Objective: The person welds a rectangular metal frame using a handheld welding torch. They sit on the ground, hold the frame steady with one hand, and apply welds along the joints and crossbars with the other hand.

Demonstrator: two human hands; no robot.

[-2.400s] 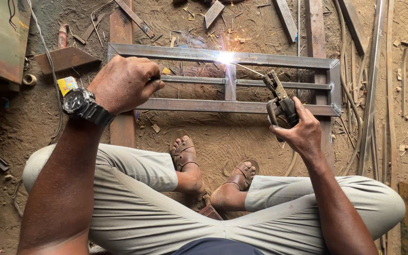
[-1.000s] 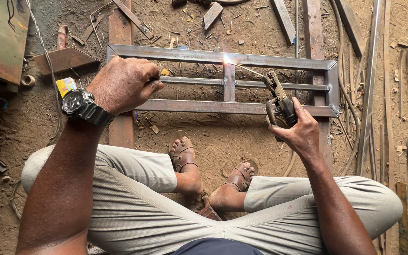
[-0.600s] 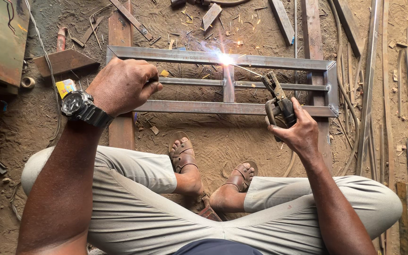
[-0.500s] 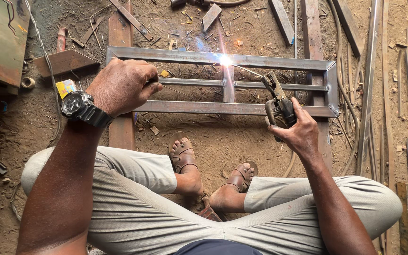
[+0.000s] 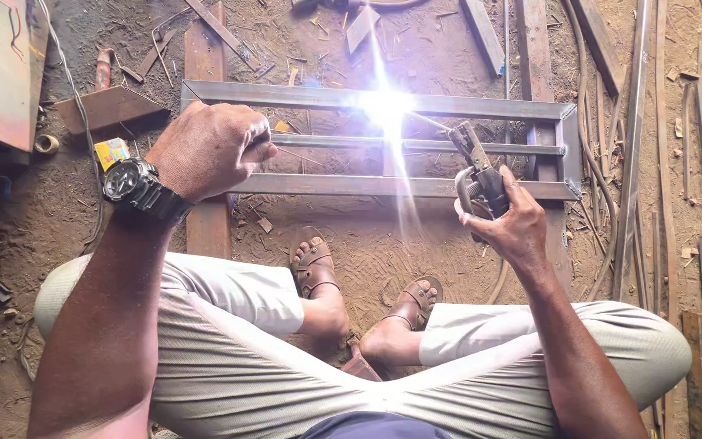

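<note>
Steel frame (image 5: 481,106) lies on the dirt floor (image 5: 416,252) just beyond both hands. We note our right hand (image 5: 509,223) grasping the electrode holder (image 5: 477,167), its rod tip arcing bright up-left at the frame's centre bar; left hand (image 5: 209,150) clenched, resting against the frame.

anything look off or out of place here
Yes. A bright welding arc burns on the metal frame, yet both hands are bare: the right hand grips the electrode holder and the left hand is fisted over the frame. The feet are in open sandals close by. Metal offcuts litter the dirt floor.
</note>
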